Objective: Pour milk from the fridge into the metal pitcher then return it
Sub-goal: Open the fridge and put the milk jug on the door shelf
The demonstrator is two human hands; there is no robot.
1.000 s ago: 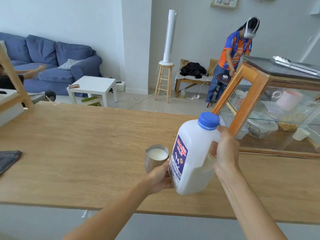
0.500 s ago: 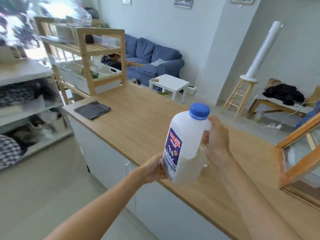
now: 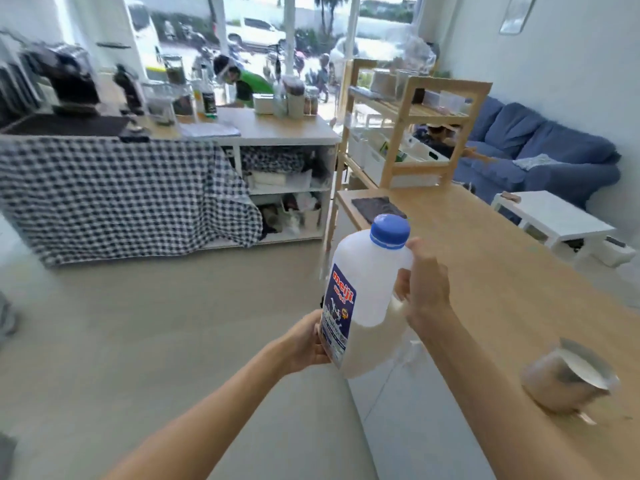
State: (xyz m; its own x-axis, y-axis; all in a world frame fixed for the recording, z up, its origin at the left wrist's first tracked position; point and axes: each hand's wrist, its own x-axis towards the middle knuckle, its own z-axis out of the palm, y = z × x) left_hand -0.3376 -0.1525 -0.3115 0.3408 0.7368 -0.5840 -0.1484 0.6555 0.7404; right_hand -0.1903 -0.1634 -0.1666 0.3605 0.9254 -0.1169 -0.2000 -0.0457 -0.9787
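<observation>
A: Right hand (image 3: 424, 292) – closed round the handle side of the milk jug (image 3: 363, 299), thumb up by the blue cap (image 3: 389, 232).

B: Left hand (image 3: 308, 341)?

A: Cupped under the jug's lower corner, fingers against the label. Jug upright, slightly tilted, held in the air off the bench (image 3: 502, 271) edge, over the floor.

B: Metal pitcher (image 3: 568, 379)?

A: At four o'clock from the jug, standing on the bench, white liquid inside, blurred. Well apart from both hands.

B: Further out?

A: Dark cloth (image 3: 377, 206) on the bench at twelve o'clock. Checked cloth (image 3: 114, 199) draped over a counter at ten o'clock. Blue sofa (image 3: 540, 157) at two o'clock.
</observation>
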